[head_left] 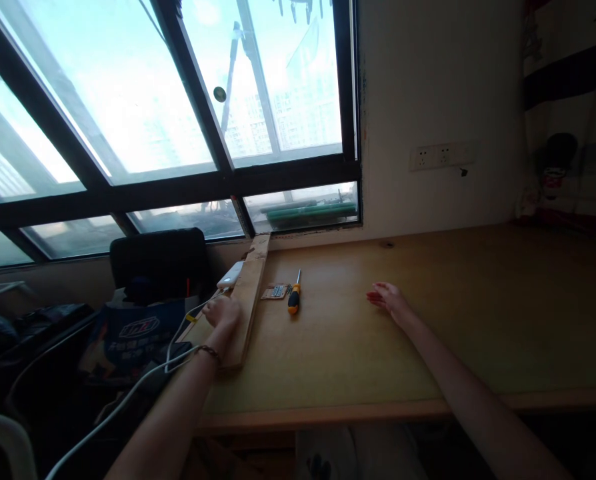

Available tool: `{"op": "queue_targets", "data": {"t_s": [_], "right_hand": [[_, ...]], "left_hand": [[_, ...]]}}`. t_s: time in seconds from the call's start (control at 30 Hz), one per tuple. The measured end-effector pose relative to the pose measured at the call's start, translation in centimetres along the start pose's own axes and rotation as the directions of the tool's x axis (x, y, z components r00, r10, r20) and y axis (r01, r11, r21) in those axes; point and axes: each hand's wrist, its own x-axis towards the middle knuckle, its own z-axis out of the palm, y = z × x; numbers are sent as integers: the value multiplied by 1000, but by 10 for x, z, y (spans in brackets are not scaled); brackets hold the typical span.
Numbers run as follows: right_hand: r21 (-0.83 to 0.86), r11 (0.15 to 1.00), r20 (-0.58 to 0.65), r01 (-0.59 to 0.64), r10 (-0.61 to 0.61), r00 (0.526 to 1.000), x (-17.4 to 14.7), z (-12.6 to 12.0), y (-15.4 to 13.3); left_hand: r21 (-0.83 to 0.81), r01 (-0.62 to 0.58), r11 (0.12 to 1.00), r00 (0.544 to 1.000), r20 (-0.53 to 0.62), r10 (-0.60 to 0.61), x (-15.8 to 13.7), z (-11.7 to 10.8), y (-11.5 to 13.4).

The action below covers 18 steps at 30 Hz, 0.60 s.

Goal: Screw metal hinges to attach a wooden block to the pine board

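A: Head view. Set the clock face on the screwdriver. State its position.

B: It lies on the table, between the two hands, handle toward six o'clock, tip toward twelve. A small packet lies just beside it at nine o'clock.

A: Left hand?

B: The left hand is near nine o'clock, at the wooden board. Its fingers are curled; whether they grip anything cannot be told. A white block lies just past the hand, toward ten o'clock. A white cable passes near the wrist.

A: Right hand?

B: The right hand is at three o'clock, over the table, well apart from the left. Its fingers are extended and loosely parted, directed toward nine.

A: Surroundings?

B: Blue bag: between eight and nine, past the board. Wall socket: between one and two.
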Motion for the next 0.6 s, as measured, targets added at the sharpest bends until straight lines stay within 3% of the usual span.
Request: {"op": "queue_targets", "data": {"t_s": [0.03,0.1,0.17,0.2,0.27,0.33,0.4,0.5,0.6], "right_hand": [[-7,999,-17,34,-34,999,1,0,2],[-48,991,-65,128,-131,989,2,0,7],[-113,972,-96,205,-216,972,2,6,11],[-140,966,-99,218,-233,967,1,11,12],[-151,966,-87,211,-225,970,-2,27,13],[-102,975,-57,199,-205,977,-4,47,14],[-51,963,19,265,-264,964,-8,64,18],[-4,919,48,395,-394,918,-14,80,30],[-25,921,165,389,-379,910,-23,87,40]], "left_hand": [[1,-49,999,998,-31,49,-9,2,8],[-50,-282,958,957,-85,277,-36,9,29],[-250,-407,879,905,19,425,-71,19,59],[-376,-393,839,880,110,462,-91,26,76],[-597,-247,764,826,283,488,-129,39,112],[-766,-33,642,793,370,483,-163,52,146],[-835,187,518,765,454,457,-188,62,174],[-842,296,452,817,468,336,-215,72,202],[-851,283,443,866,425,264,-234,74,212]]}}
